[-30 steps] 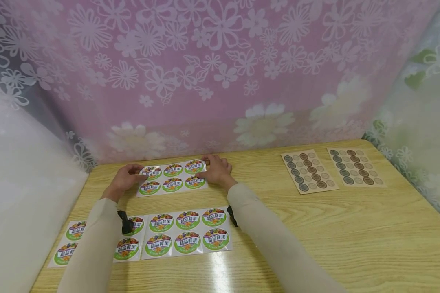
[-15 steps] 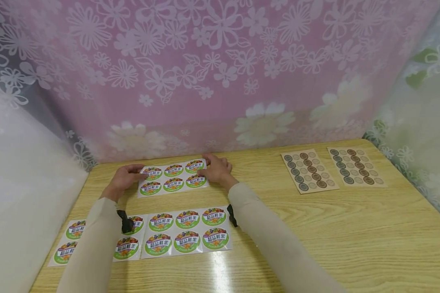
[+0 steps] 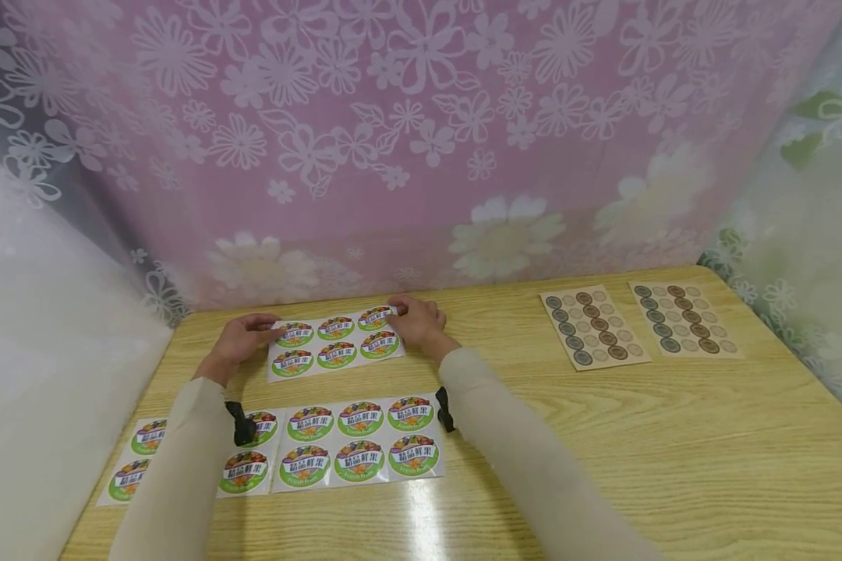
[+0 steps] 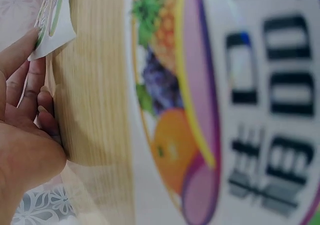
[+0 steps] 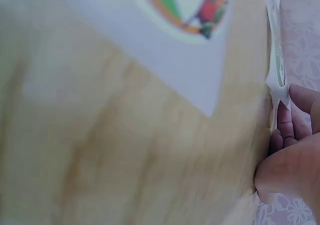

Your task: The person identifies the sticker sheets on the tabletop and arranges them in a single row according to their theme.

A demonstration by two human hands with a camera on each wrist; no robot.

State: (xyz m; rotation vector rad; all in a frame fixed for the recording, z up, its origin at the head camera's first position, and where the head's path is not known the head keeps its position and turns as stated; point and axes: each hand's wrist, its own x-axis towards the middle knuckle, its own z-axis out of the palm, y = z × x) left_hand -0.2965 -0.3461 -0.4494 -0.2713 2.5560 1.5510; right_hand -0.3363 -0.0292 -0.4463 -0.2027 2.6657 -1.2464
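Observation:
A white sheet of round fruit stickers [image 3: 316, 343] lies near the table's back edge in the head view. My left hand [image 3: 238, 343] pinches its far left corner between thumb and fingers, and that corner bends up in the left wrist view. At the far right corner, my right hand [image 3: 419, 321] pinches the same sheet, thumb on top. The right wrist view shows this raised corner [image 5: 280, 92] under the thumb. Closer to me lie more sheets of the same stickers [image 3: 358, 442], side by side, partly hidden by my left sleeve.
Two tan sheets with rows of small round stickers lie at the right, a nearer one [image 3: 595, 327] and a farther one [image 3: 688, 321]. A pink flowered curtain [image 3: 393, 218] hangs right behind the wooden table [image 3: 603, 452].
The held sticker sheet has shifted slightly right and toward me, with both hands following a little. My right thumb has moved from the sheet's middle edge up to its far corner.

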